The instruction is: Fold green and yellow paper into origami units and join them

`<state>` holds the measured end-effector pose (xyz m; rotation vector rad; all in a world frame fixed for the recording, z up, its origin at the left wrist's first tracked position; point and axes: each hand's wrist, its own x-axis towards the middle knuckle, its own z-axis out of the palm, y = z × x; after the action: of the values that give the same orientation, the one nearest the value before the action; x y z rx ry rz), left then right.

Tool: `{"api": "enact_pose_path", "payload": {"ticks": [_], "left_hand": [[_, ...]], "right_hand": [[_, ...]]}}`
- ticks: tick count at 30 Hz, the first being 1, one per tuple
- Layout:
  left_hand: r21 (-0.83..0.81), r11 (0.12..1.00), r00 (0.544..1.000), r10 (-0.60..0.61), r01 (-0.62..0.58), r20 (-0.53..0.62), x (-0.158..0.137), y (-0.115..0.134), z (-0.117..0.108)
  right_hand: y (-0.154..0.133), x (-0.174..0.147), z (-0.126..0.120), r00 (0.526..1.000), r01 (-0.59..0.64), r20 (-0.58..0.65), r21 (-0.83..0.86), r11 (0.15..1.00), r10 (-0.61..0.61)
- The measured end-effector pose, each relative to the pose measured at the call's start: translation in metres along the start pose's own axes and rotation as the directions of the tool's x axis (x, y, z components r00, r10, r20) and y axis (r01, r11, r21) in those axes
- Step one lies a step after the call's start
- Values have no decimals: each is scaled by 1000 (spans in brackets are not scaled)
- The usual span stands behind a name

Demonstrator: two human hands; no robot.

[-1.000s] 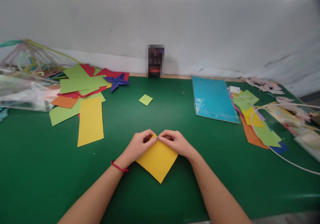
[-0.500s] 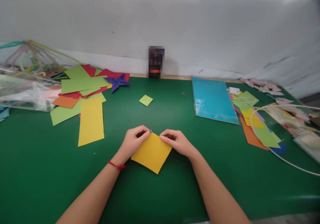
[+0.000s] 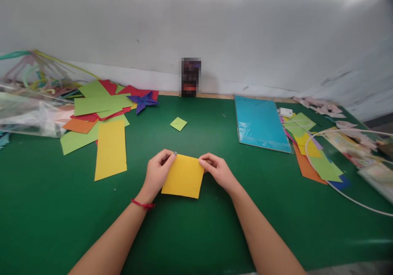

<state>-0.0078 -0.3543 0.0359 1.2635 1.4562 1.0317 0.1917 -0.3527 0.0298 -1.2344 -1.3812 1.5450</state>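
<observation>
Over the tabletop (image 3: pixel 184 236), at six o'clock from the small green square (image 3: pixel 178 123), the left hand (image 3: pixel 158 172) and right hand (image 3: pixel 217 171), fingers nearly closed, pinch the yellow square (image 3: pixel 184 180) at its ten and two o'clock corners, presumably to spread it flat.
</observation>
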Motion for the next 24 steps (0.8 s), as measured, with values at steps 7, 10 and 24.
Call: {"api": "enact_pose_path", "payload": {"ticks": [7,10,24], "left_hand": [[51,998,959,7,-22,284,-4,-3,8],[180,973,926,68,-144,372,-6,1,7],[261,893,797,157,-367,583,-9,6,4]], "right_hand": [[1,-2,-6,973,-58,-219,63,996,71],[-1,-4,-12,986,-74,-154,-89,993,60],[-9,-9,0,984,174,113,-396,902,-141]]}}
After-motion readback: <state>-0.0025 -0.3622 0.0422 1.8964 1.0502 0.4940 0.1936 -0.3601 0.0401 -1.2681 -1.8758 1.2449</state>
